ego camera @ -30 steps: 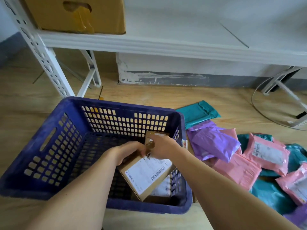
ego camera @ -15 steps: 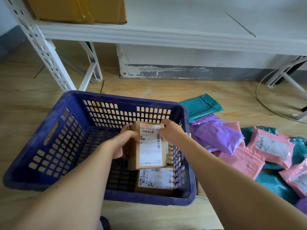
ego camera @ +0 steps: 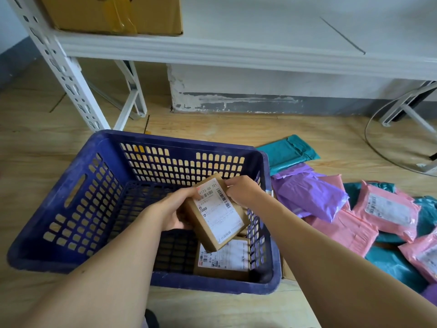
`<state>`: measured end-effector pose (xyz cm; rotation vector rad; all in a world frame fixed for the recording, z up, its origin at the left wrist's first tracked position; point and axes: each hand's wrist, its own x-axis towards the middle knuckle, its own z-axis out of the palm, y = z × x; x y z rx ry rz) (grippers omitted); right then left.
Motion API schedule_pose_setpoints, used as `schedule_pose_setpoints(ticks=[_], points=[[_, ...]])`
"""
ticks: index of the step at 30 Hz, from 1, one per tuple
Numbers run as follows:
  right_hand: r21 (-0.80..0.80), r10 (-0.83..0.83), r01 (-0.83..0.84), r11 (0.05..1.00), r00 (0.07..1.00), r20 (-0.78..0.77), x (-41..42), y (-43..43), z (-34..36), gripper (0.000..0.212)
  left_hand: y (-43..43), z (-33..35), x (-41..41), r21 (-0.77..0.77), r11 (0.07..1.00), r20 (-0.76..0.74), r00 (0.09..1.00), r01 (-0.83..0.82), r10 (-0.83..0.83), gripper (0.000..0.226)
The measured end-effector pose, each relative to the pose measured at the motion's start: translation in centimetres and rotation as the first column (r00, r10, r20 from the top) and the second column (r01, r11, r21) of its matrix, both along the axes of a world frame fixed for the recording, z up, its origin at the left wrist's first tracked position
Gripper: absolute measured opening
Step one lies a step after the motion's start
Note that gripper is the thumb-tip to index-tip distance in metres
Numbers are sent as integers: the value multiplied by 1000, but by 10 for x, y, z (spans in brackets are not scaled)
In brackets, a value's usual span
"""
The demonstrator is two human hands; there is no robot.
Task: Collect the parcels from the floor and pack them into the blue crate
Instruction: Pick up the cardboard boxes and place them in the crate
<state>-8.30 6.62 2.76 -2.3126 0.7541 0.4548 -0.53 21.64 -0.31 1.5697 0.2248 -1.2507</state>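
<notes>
A blue perforated crate (ego camera: 71,209) stands on the wooden floor. Both hands hold a small brown cardboard box (ego camera: 218,213) with a white label inside the crate, tilted, near its right wall. My left hand (ego camera: 173,210) grips the box's left side; my right hand (ego camera: 243,190) pinches its upper right corner. Beneath it a second labelled brown box (ego camera: 224,259) lies flat in the crate's near right corner. On the floor to the right lie soft mailers: a purple one (ego camera: 309,195), pink ones (ego camera: 387,209) and teal ones (ego camera: 287,152).
A white metal shelf (ego camera: 212,50) crosses the back, its perforated leg (ego camera: 71,79) just behind the crate's far left corner. A large cardboard carton (ego camera: 113,13) sits on the shelf. A thin cable (ego camera: 371,147) loops on the floor at the far right.
The box held by both hands has turned from upright to tilted, its top leaning left, and sits slightly lower over the flat box in the crate. The view has shifted a little.
</notes>
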Motion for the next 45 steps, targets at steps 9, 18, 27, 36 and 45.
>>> schedule_pose_setpoints(ticks=[9,18,27,36,45], points=[[0,210,-211,978,974,-85,-7,22,-9,39,12,-15,-23,202,919,-233,928,338,-290,65],[-88,343,-407,909,851,-399,-13,17,-35,33,8,-19,-30,234,833,-199,864,501,-463,74],[-118,311,-386,915,860,-403,-20,16,-39,36,0,-12,-33,329,808,-88,868,488,-488,68],[-157,-18,48,987,982,186,-24,-5,0,36,-30,14,-24,375,893,593,676,250,-438,39],[-169,-249,376,911,829,501,-61,-51,37,34,-88,51,-65,260,919,833,412,295,-368,33]])
